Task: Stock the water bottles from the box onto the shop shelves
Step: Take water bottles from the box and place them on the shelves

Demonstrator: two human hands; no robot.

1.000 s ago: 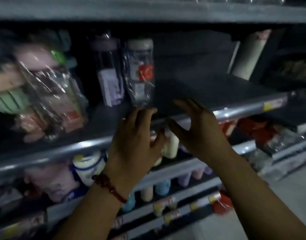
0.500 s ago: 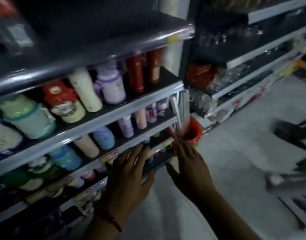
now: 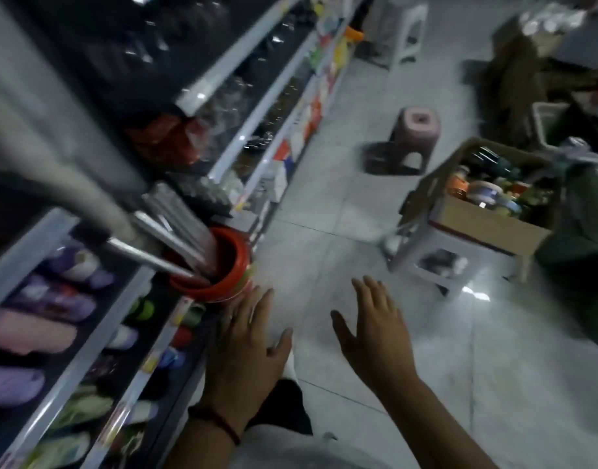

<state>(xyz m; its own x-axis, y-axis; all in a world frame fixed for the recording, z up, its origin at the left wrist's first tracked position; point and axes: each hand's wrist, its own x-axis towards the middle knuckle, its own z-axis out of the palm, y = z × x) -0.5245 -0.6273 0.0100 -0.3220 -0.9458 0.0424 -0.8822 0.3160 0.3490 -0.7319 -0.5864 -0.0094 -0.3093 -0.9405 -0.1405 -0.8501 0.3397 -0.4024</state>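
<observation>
The cardboard box [image 3: 487,228] sits on a white plastic stool [image 3: 436,262] on the right side of the aisle, its flaps open and its inside packed with bottles [image 3: 483,194] and lidded containers in mixed colours; the picture is too blurred to tell them apart singly. The box is well apart from both hands, up and to the right of them across bare floor tiles [image 3: 324,231].

The left hand [image 3: 247,353] is spread flat, palm down, fingers [image 3: 253,306] fanned wide and the thumb out to the side, holding nothing. Its fingertips lie just beside the rim of a red bucket [image 3: 223,275]; whether they touch it cannot be told. A red cord bracelet [image 3: 219,424] circles that wrist. The right hand [image 3: 375,340] is likewise open and empty, fingers stretched and slightly apart, thumb pointing left, hovering over the floor between the shelves and the box.

The red bucket stands at the foot of the shelves [image 3: 88,350] and holds a bundle of long silvery rods [image 3: 175,221] leaning up to the left. The lower shelves on the left carry rows of bottles in purple, pink and green, seen lying sideways because of the tilted view. Farther down the aisle stand a pink stool [image 3: 412,137] and a tall white stool [image 3: 406,32], and dark bags and a basket are piled at the right edge behind the box.
</observation>
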